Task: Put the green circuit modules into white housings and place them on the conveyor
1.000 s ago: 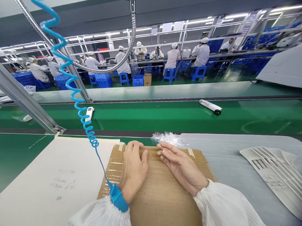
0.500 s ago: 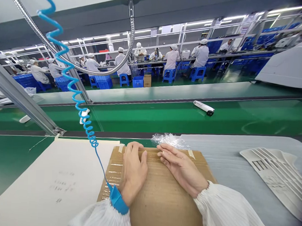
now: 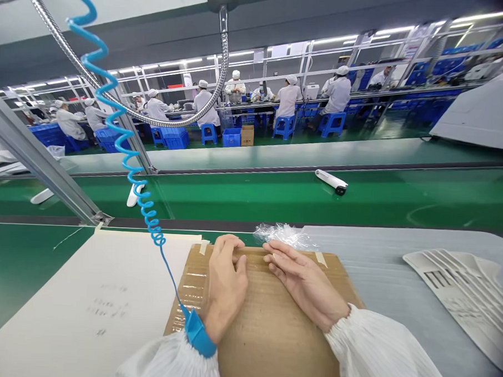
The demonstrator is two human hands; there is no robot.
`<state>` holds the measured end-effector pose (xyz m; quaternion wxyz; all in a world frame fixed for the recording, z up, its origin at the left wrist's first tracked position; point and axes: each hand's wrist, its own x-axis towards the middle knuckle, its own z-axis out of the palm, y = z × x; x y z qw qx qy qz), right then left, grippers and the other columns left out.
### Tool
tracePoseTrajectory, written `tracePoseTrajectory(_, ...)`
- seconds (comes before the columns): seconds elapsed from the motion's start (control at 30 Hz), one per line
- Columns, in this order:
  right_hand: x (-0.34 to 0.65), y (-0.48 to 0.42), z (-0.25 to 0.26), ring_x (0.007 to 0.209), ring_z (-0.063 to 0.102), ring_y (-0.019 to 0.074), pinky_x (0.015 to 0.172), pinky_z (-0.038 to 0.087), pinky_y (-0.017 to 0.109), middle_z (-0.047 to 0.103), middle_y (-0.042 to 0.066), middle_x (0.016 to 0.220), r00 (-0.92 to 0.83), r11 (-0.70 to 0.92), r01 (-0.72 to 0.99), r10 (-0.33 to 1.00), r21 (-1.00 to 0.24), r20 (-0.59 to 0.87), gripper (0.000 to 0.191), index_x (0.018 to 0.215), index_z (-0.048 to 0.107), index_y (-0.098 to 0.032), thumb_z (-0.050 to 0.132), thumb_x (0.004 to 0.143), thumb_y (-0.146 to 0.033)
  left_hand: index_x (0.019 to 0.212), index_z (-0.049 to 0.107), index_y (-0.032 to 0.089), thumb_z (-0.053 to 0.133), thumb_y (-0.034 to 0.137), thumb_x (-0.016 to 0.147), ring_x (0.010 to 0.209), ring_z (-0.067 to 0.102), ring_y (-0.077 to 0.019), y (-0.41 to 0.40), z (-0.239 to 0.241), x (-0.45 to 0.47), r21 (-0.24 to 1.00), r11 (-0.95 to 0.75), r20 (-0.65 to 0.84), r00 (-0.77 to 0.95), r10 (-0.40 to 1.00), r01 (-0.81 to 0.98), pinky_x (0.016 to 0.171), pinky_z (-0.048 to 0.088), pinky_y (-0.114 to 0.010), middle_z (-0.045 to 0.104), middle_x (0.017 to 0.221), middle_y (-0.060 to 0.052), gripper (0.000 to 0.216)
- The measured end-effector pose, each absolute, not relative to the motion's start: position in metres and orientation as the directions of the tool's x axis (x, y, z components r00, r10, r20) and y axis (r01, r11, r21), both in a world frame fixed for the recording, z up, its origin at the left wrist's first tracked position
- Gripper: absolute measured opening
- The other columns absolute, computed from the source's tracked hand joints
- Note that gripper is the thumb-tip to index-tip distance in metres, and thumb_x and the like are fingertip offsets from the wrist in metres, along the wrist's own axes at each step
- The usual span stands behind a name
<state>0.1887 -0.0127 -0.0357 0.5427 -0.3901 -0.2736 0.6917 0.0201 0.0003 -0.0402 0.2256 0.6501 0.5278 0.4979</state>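
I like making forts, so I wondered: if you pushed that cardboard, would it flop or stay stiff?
The cardboard would probably be fairly stiff, since it lies flat and shows faint ridges. It may bend most easily along those ridges. It might not slide freely, as tape at its far edge could hold it down.

Brown cardboard (image 3: 278, 345), white sleeves (image 3: 386, 350) with fine stripes, a vivid blue wristband (image 3: 202, 338), and there's rich green across the belt (image 3: 234, 199)!

Cardboard (image 3: 282, 345) in front, paper (image 3: 55, 291) at left, mat (image 3: 381, 277) at right, plastic film (image 3: 283, 235) behind (belt (image 3: 234, 198) farther back)
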Motion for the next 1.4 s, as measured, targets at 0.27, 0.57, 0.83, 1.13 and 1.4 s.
tracePoseTrajectory(0.27, 0.189, -0.011, -0.036, 0.101, 0.064, 0.0146, 0.094, 0.051, 0.025, 0.071, 0.005, 0.12, -0.111, -0.268, -0.53, 0.962, -0.805, -0.248, 0.029, 0.104, 0.076, -0.022, 0.083, 0.076, -0.028, 0.094, 0.06, 0.019, 0.052, -0.003, 0.078, 0.09, 0.062, -0.0153, 0.001, -0.039, 0.019, 0.831, -0.347, 0.402, -0.039, 0.915, 0.434, 0.07, 0.055, -0.025, 0.059, 0.108, -0.006, 0.029)
tracePoseTrajectory(0.57, 0.189, -0.013, -0.036, 0.101, 0.064, 0.0152, 0.094, 0.051, 0.027, 0.07, 0.004, 0.12, -0.114, -0.264, -0.521, 0.964, -0.812, -0.24, 0.03, 0.104, 0.076, -0.024, 0.083, 0.076, -0.028, 0.096, 0.064, 0.019, 0.062, 0.01, 0.078, 0.084, 0.062, -0.014, -0.001, -0.031, 0.02, 0.962, -0.182, 0.202, -0.084, 0.976, 0.202, 0.075, 0.053, -0.027, 0.063, 0.103, -0.005, 0.02)
tracePoseTrajectory(0.83, 0.19, -0.013, -0.036, 0.101, 0.062, 0.0154, 0.095, 0.05, 0.027, 0.07, 0.003, 0.118, -0.121, -0.268, -0.507, 0.963, -0.819, -0.241, 0.028, 0.105, 0.076, -0.025, 0.082, 0.078, -0.03, 0.095, 0.065, 0.014, 0.08, 0.019, 0.066, 0.079, 0.061, -0.013, 0.005, -0.023, 0.018, 0.983, -0.026, 0.016, -0.058, 0.998, -0.18, 0.074, 0.05, -0.025, 0.063, 0.085, -0.004, 0.033)
tracePoseTrajectory(1.13, 0.189, -0.014, -0.034, 0.1, 0.063, 0.0152, 0.095, 0.05, 0.028, 0.07, 0.004, 0.119, -0.116, -0.27, -0.516, 0.962, -0.813, -0.246, 0.031, 0.104, 0.076, -0.024, 0.084, 0.075, -0.03, 0.09, 0.063, 0.013, 0.076, 0.054, 0.077, 0.065, 0.049, -0.0064, 0.0, -0.009, 0.021, 0.844, 0.138, -0.109, 0.088, 0.99, -0.518, 0.046, 0.033, -0.016, 0.062, 0.095, -0.007, 0.045)
tracePoseTrajectory(1.4, 0.188, -0.012, -0.036, 0.098, 0.064, 0.015, 0.094, 0.05, 0.027, 0.071, 0.005, 0.116, -0.106, -0.255, -0.539, 0.966, -0.802, -0.236, 0.027, 0.101, 0.076, -0.022, 0.083, 0.076, -0.028, 0.066, 0.051, 0.015, 0.075, 0.062, 0.074, 0.056, 0.044, -0.0065, 0.0, -0.007, 0.021, 0.816, 0.204, -0.14, 0.157, 0.978, -0.541, 0.045, 0.031, -0.018, 0.058, 0.077, -0.003, 0.053)
